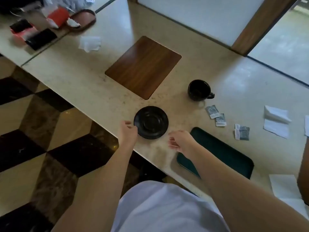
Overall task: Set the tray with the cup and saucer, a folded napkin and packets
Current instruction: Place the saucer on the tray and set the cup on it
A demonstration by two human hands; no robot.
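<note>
At the counter edge I see the left hand seemingly pinching the saucer by its rim; the right hand hangs slack, empty, by the green tray. Print on the packets is too blurred to read.

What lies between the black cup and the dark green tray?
In the head view, two small grey packets lie on the counter between the cup and the tray. The rest of that stretch is bare.

Bare forearms lead to the left hand and right hand; a pale white shirt covers the torso
</note>
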